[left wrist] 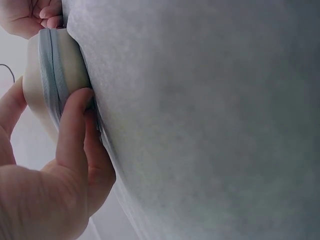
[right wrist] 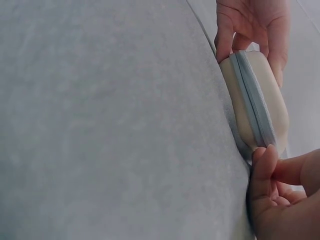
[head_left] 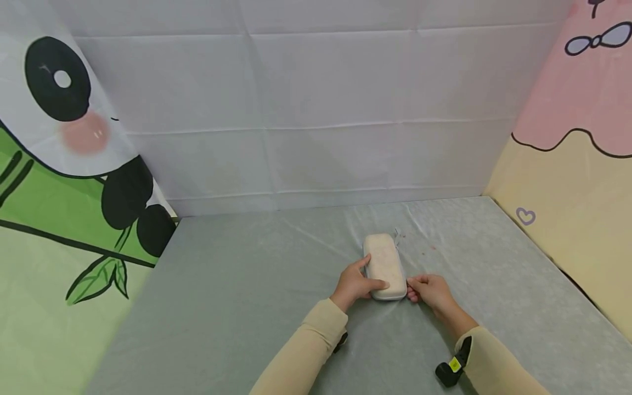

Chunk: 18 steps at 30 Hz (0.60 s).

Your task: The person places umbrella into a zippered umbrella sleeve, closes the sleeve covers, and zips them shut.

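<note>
A cream zip case [head_left: 385, 263] with rounded corners lies on the grey cloth, its long side pointing away from me. My left hand [head_left: 356, 282] grips it from the left, thumb on the top face and fingers along the side. A grey-blue zipper [right wrist: 252, 95] runs around the case's edge and looks closed along the stretch seen in the right wrist view. At the near right corner, my right hand [head_left: 432, 291] pinches at the zipper with thumb and forefinger; the fingertips hide most of the zipper pull. A thin loop [head_left: 396, 236] sticks out at the case's far right corner.
Grey cloth [head_left: 237, 285] with soft creases covers the table. A white sheet [head_left: 321, 109] hangs behind it. Printed cartoon panels stand at the left [head_left: 49, 192] and right [head_left: 568, 181]. Small reddish specks [head_left: 433, 248] dot the cloth beyond the right hand.
</note>
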Each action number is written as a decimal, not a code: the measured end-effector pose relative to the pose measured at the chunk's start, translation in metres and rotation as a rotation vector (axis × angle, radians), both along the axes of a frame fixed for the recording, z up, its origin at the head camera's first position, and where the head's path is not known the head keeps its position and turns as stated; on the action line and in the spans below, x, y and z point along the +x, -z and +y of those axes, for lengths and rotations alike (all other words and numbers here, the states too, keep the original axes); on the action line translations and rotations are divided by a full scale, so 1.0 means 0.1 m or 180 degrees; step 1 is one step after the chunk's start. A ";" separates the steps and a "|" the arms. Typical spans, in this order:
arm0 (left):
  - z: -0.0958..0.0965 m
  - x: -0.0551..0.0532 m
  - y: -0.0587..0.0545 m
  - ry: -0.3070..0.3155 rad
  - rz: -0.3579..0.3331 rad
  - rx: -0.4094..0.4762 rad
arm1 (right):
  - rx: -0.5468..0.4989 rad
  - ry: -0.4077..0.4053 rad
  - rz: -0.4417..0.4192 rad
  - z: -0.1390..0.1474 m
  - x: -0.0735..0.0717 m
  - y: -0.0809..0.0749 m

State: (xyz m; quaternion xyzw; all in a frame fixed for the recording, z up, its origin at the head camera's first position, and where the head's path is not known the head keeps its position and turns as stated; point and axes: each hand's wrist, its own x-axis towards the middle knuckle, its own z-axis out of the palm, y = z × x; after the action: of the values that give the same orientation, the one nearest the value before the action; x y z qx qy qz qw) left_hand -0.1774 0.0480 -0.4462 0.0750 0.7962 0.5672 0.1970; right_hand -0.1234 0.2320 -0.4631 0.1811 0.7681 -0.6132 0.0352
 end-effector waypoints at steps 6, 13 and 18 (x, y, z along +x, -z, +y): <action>0.00 0.00 0.00 0.0000 -0.0003 -0.0003 | -0.0024 0.0006 0.0012 -0.01 0.02 -0.01; -0.02 0.01 0.00 0.0005 -0.0024 0.0004 | -0.0025 -0.0006 0.0006 -0.01 0.03 -0.01; -0.02 0.01 0.00 0.0006 -0.0024 0.0003 | -0.0034 -0.0024 0.0007 -0.02 0.05 -0.02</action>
State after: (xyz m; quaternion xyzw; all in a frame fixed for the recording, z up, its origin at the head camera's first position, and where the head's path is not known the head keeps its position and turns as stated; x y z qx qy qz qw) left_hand -0.1763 0.0456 -0.4458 0.0736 0.7951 0.5677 0.2005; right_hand -0.1182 0.2300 -0.4615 0.1774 0.7654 -0.6174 0.0376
